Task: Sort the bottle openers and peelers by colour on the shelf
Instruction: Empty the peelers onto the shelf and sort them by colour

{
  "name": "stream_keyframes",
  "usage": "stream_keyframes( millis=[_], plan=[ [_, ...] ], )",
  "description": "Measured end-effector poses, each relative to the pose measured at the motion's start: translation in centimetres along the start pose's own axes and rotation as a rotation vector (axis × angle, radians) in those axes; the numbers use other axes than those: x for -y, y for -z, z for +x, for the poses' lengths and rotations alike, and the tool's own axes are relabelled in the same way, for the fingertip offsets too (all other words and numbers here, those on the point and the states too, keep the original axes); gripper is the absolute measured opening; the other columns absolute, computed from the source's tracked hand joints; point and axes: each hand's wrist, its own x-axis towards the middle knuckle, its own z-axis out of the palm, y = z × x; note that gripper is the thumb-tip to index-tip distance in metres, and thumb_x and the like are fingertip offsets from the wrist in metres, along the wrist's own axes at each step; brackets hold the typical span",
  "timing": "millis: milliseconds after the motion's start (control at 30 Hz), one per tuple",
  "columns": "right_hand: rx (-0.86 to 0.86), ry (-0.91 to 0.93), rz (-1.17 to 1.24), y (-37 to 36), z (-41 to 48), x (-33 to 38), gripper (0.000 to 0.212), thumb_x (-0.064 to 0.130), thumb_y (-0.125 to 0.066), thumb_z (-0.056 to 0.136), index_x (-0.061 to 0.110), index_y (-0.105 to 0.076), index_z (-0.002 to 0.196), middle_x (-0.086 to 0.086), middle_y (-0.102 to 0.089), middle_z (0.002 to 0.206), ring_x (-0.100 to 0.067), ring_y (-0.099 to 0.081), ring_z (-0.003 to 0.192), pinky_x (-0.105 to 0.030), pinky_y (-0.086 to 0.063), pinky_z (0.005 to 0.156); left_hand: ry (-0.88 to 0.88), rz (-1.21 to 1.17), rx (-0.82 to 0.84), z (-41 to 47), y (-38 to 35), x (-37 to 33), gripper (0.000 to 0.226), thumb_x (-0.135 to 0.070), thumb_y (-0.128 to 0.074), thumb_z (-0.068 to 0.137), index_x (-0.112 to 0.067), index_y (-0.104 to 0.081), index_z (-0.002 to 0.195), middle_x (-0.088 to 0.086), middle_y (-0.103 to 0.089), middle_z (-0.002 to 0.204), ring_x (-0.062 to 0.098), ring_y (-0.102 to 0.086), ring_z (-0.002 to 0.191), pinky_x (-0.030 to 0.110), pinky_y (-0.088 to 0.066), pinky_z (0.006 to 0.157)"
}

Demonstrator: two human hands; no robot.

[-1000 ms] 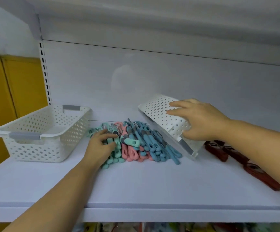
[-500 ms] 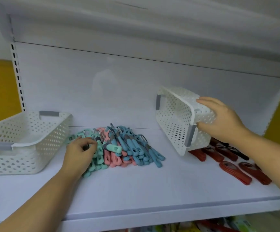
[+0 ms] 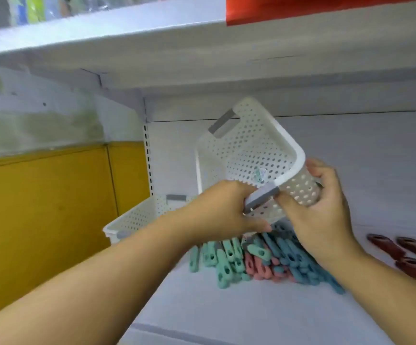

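Both hands hold a white perforated basket (image 3: 246, 150) with grey handles, lifted and tilted above the shelf. My left hand (image 3: 216, 210) grips its near grey handle. My right hand (image 3: 323, 207) clasps the basket's right end. Below it on the white shelf (image 3: 214, 314) lies a mixed pile of peelers and openers: green ones (image 3: 221, 260) at the left, pink ones (image 3: 259, 268) in the middle, blue ones (image 3: 299, 260) at the right, partly hidden by my right wrist. Dark red ones (image 3: 411, 255) lie apart at the far right.
A second white perforated basket (image 3: 137, 217) stands on the shelf at the left, partly behind my left arm. A yellow wall panel (image 3: 45, 215) is beyond the shelf's left upright. An upper shelf board (image 3: 202, 58) hangs close overhead.
My left hand left the green pieces and took the basket's near handle. The basket rose and swung left over the pile. The view shifted right and upward.
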Motion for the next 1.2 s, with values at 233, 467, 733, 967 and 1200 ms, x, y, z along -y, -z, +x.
stream_keyframes(
  millis=[233,467,733,967,1200],
  plan=[
    [0.622,0.078,-0.373,-1.2,0.3,-3.2,0.063,0.032,-0.070,0.082,0.046,-0.037,0.133,0.022,-0.023,0.145,0.000,-0.031,0.132,-0.021,-0.030,0.108,0.325,0.357,0.030,-4.4,8.7,8.5,0.012,-0.025,-0.073,0.082,-0.028,-0.063,0.077,-0.007,-0.066,0.079,0.008,-0.059,0.069,0.021,-0.045,0.057],
    [0.507,-0.188,-0.488,6.3,-0.7,-10.4,0.052,0.013,-0.072,0.081,0.044,-0.054,0.118,0.003,-0.048,0.125,-0.024,-0.050,0.120,-0.037,-0.041,0.102,0.516,0.473,0.057,-5.9,7.9,14.4,0.010,-0.027,-0.070,0.084,-0.019,-0.069,0.090,-0.001,-0.070,0.091,0.016,-0.063,0.081,0.034,-0.055,0.076],
    [0.461,-0.251,-0.347,8.0,-0.6,-14.5,0.084,0.001,-0.070,0.080,0.081,-0.045,0.080,0.006,-0.054,0.108,-0.020,-0.053,0.099,-0.035,-0.043,0.092,0.596,0.570,0.183,-3.8,6.6,16.7,0.008,-0.028,-0.072,0.082,-0.025,-0.065,0.086,-0.007,-0.066,0.089,0.013,-0.056,0.086,0.029,-0.034,0.079],
    [0.409,-0.408,-0.426,7.5,1.5,-19.5,0.065,0.017,-0.075,0.079,0.075,-0.048,0.087,0.005,-0.057,0.110,-0.023,-0.058,0.095,0.002,-0.039,0.069,0.707,0.539,0.206,-3.9,7.1,17.3,0.013,-0.024,-0.073,0.080,-0.022,-0.069,0.092,-0.006,-0.068,0.093,0.014,-0.059,0.087,0.032,-0.046,0.082],
    [0.342,-0.394,-0.407,6.0,1.5,-19.0,0.029,0.015,-0.069,0.084,0.042,-0.060,0.090,-0.008,-0.062,0.111,-0.022,-0.056,0.096,-0.030,-0.044,0.078,0.713,0.518,0.354,-4.1,6.5,17.3,0.027,-0.012,-0.065,0.084,-0.038,-0.063,0.091,-0.009,-0.063,0.111,0.017,-0.053,0.108,0.038,-0.039,0.096]
  ],
)
